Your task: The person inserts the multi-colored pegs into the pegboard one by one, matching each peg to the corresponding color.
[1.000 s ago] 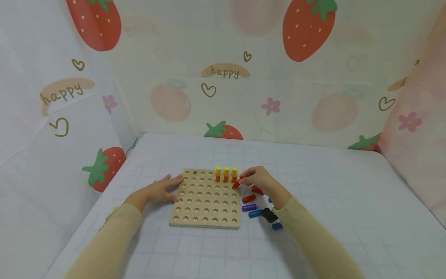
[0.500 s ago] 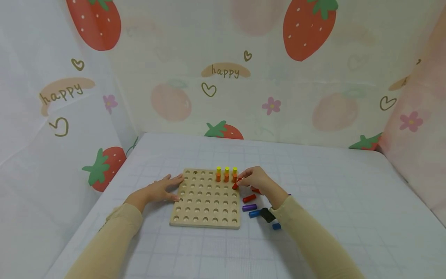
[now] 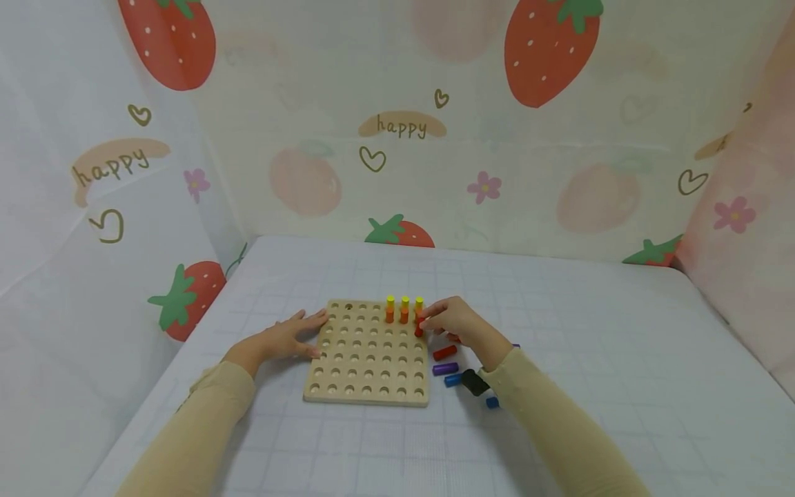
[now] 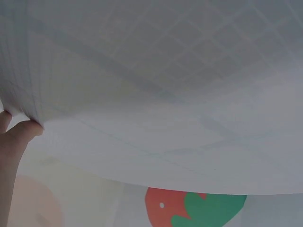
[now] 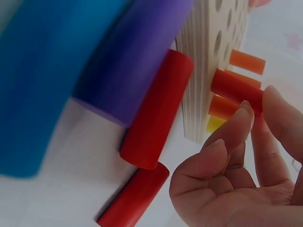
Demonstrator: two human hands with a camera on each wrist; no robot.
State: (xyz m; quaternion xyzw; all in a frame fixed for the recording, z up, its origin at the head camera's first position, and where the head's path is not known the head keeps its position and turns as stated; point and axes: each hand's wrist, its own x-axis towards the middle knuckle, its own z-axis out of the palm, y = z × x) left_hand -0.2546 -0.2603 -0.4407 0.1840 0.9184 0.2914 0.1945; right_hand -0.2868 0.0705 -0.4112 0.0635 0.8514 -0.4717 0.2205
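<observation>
A square wooden pegboard with rows of round holes lies on the table. My right hand pinches a red peg between thumb and fingers. That peg stands upright at a hole by the board's right edge, just in front of the orange pegs. Behind those stand yellow pegs at the far edge. With fingers spread, my left hand rests against the board's left edge. The left wrist view catches only part of that hand at its left side.
Right of the board lie loose pegs: a red peg, a purple peg, a blue peg and others partly behind the right arm. A black object shows near the right wrist. A strawberry-print cloth hangs behind the table.
My right hand has shifted slightly left and tipped the red peg from slanted to upright at the board's hole. The left hand has not moved.
</observation>
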